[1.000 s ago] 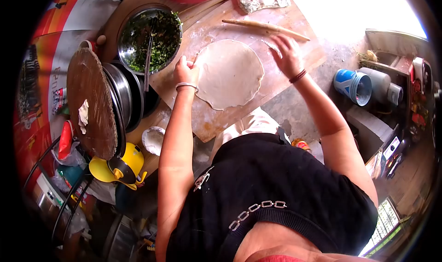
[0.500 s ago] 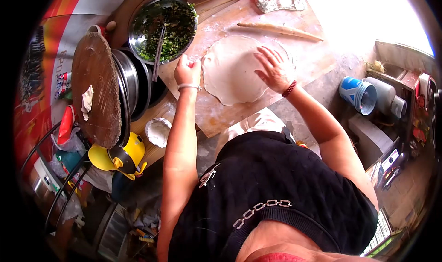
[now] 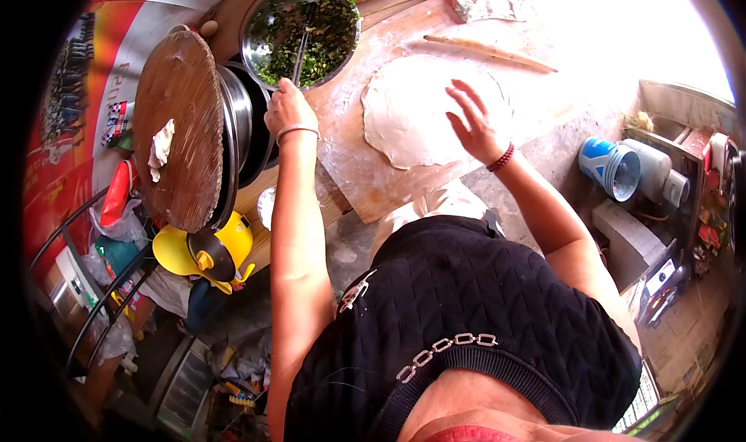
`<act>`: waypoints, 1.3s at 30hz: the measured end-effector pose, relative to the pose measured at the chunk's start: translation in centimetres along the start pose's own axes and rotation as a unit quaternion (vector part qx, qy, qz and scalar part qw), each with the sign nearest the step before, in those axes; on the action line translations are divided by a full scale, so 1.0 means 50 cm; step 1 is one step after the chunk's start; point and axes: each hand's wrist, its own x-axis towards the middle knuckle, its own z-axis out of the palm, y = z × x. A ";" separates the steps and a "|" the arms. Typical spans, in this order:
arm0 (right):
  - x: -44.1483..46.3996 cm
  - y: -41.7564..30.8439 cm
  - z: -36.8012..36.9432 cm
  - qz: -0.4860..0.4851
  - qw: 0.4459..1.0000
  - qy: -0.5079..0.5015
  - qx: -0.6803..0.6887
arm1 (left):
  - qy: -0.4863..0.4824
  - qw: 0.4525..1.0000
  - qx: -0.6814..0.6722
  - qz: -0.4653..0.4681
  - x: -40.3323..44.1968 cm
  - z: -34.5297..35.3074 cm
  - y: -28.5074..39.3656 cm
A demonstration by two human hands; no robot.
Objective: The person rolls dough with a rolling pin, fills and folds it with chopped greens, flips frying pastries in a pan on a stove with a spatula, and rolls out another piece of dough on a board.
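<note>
A thin round sheet of dough (image 3: 412, 115) lies flat on the floured board (image 3: 388, 197). My left hand (image 3: 291, 109) is at the lower edge of a steel bowl (image 3: 353, 49) of chopped greens, with its fingers curled at the lower end of the chopsticks (image 3: 301, 53), which lean in the bowl. Over the right part of the dough is my right hand (image 3: 475, 123), fingers spread and holding nothing. A wooden rolling pin (image 3: 489, 52) rests on the board beyond the dough.
At the back of the board sits a floury lump (image 3: 486, 3). On the left, a round wooden lid (image 3: 183, 131) leans against dark pans. A small white bowl (image 3: 266, 207) is partly hidden by my left forearm. Blue buckets (image 3: 610, 168) stand at the right.
My left hand has gone from the dough's left edge to the chopsticks at the bowl. My right hand, earlier near the rolling pin, is now over the dough. The view has shifted.
</note>
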 end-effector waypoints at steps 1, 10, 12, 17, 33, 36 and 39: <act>0.006 -0.019 0.018 -0.013 0.999 -0.001 0.032 | -0.020 1.000 0.007 0.020 0.001 0.000 -0.003; 0.166 -0.140 0.192 -0.166 0.983 -0.030 0.068 | -0.130 0.949 -0.284 0.049 -0.114 -0.065 0.034; 0.197 -0.148 0.208 -0.181 0.982 -0.039 0.028 | -0.122 0.912 -0.388 0.044 -0.132 -0.074 0.043; 0.241 -0.116 0.229 -0.156 0.985 -0.010 0.074 | -0.207 0.682 -0.686 -0.147 -0.133 -0.114 0.023; 0.232 -0.143 0.102 -0.042 0.983 0.075 0.162 | -0.195 0.391 -0.874 -0.213 0.074 0.148 -0.022; 0.208 -0.148 0.092 -0.052 0.978 0.095 0.180 | -0.177 0.462 -0.844 -0.207 0.023 0.086 0.005; 0.174 -0.175 0.050 -0.051 0.972 0.118 0.199 | -0.141 0.471 -0.849 -0.194 -0.037 0.027 0.025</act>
